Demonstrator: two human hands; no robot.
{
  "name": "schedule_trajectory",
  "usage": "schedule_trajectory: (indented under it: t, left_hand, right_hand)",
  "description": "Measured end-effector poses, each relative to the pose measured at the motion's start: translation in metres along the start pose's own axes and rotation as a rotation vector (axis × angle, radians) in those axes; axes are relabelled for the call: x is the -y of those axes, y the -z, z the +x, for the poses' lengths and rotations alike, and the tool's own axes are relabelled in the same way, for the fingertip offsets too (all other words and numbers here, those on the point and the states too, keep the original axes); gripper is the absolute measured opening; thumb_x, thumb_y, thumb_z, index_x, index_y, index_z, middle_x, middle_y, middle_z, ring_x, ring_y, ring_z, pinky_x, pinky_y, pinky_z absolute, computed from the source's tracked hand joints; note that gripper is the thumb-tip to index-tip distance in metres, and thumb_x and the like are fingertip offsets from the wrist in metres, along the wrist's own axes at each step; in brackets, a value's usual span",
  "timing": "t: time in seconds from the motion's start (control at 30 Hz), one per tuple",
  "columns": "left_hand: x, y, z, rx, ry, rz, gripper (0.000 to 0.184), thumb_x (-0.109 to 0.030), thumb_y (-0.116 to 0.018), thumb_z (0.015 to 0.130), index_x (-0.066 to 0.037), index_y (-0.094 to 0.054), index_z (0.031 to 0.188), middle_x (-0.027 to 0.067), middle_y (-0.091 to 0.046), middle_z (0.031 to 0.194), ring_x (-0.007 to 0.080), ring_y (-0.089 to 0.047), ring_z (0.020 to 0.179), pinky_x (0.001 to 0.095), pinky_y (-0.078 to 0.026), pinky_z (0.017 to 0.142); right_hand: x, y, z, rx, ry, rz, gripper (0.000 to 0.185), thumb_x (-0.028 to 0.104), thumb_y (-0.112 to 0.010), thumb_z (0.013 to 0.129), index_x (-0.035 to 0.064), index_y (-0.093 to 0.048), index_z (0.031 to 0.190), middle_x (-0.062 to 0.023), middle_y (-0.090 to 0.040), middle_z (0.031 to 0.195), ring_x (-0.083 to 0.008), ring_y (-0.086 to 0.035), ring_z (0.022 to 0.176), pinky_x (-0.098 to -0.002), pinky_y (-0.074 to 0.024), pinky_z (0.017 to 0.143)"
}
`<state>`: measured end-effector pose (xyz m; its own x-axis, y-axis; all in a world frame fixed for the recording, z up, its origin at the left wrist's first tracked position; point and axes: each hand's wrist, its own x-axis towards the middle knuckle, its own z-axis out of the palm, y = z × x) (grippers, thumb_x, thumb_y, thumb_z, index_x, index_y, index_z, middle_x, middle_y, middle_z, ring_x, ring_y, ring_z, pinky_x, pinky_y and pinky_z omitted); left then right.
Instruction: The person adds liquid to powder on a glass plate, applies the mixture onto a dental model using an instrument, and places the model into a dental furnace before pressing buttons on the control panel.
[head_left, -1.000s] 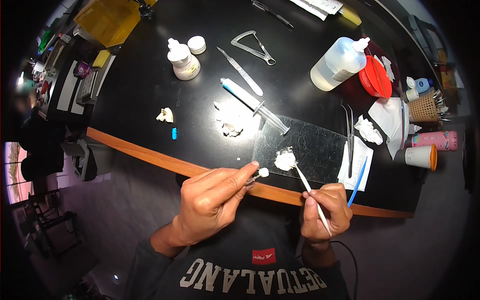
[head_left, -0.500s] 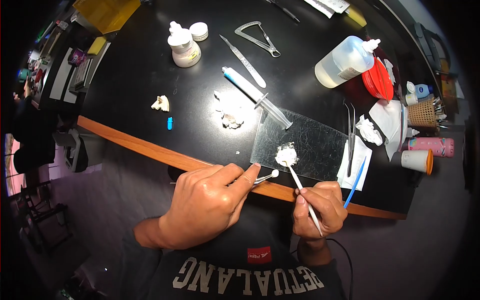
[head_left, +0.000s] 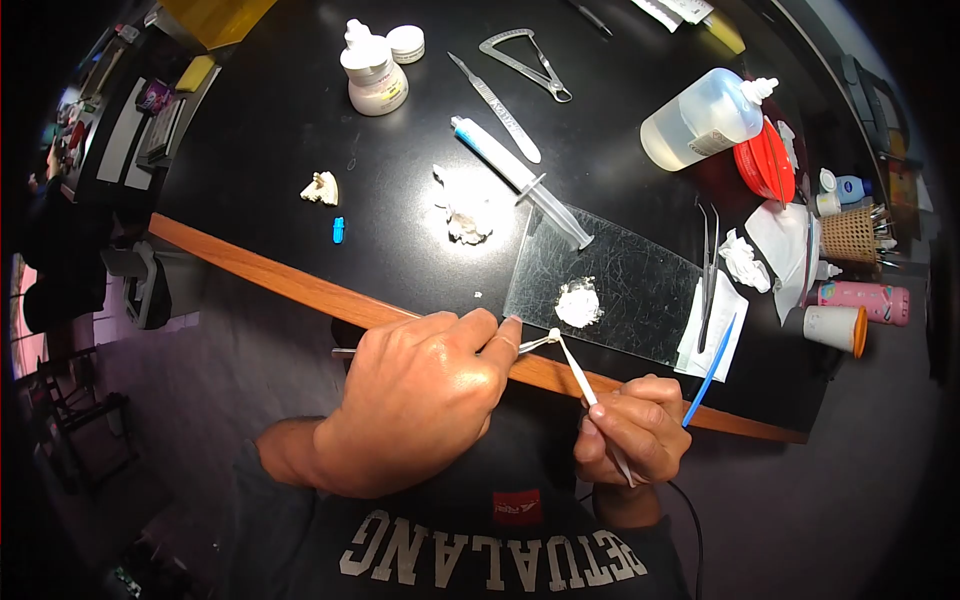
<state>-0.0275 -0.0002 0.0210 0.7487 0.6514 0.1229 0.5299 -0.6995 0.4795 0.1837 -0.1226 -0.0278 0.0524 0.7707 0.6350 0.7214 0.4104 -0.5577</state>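
My left hand (head_left: 420, 385) is closed around a thin metal tool (head_left: 535, 343), with a small white piece (head_left: 554, 336) at its end. A slim white stick (head_left: 580, 380) is pinched in my right hand (head_left: 632, 430), its tip touching or very near that piece. Just beyond the tips, a white powdery mound (head_left: 579, 302) lies on the scratched glass plate (head_left: 640, 290). A clear syringe (head_left: 520, 178) rests with its plunger end over the plate. White crumpled material (head_left: 467, 222) lies left of the plate.
A lidded bottle (head_left: 375, 75), scalpel (head_left: 495, 105) and metal caliper (head_left: 525, 62) lie farther back. At right are a large liquid bottle (head_left: 700, 120), red lid (head_left: 765, 165), tweezers (head_left: 708, 280) and blue stick (head_left: 712, 370). A tooth-coloured model (head_left: 320, 188) and blue piece (head_left: 338, 230) lie left.
The white stick has come off the powdery mound back to the small piece. My left hand has turned palm down and moved the piece rightward. The view has shifted slightly.
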Motion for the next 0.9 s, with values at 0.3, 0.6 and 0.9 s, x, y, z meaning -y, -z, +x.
schedule_trajectory:
  t: [0.3, 0.6, 0.9]
  left_hand:
    - [0.0012, -0.0030, -0.0005, -0.009, -0.007, -0.002, 0.030, -0.010, -0.080, 0.086, -0.002, -0.079, 0.115, 0.0047, -0.061, 0.078, 0.0221, -0.065, 0.066, 0.0381, -0.051, 0.057]
    - [0.0021, -0.0010, -0.0014, 0.029, -0.020, 0.000, 0.040, -0.009, -0.078, 0.078, 0.001, -0.078, 0.117, 0.0050, -0.064, 0.084, 0.0222, -0.067, 0.072, 0.0374, -0.054, 0.061]
    - [0.0023, -0.0032, -0.0009, -0.011, -0.015, -0.008, 0.031, -0.010, -0.081, 0.086, -0.001, -0.079, 0.116, 0.0049, -0.062, 0.080, 0.0224, -0.066, 0.067, 0.0381, -0.051, 0.058]
  right_hand:
    - [-0.0009, 0.0000, -0.0016, 0.008, -0.003, 0.003, 0.010, 0.010, -0.077, 0.087, 0.0069, -0.076, 0.096, -0.0053, -0.074, 0.081, -0.0197, -0.060, 0.073, -0.0314, -0.0473, 0.058]
    - [-0.0007, -0.0015, -0.0011, 0.001, 0.004, 0.003, 0.010, 0.010, -0.078, 0.087, 0.0071, -0.076, 0.096, -0.0053, -0.074, 0.081, -0.0197, -0.060, 0.073, -0.0314, -0.0474, 0.058]
    - [0.0007, 0.0010, -0.0019, -0.031, -0.039, 0.013, 0.018, 0.004, -0.081, 0.085, 0.0069, -0.078, 0.102, -0.0038, -0.076, 0.087, -0.0193, -0.064, 0.075, -0.0318, -0.0495, 0.060]
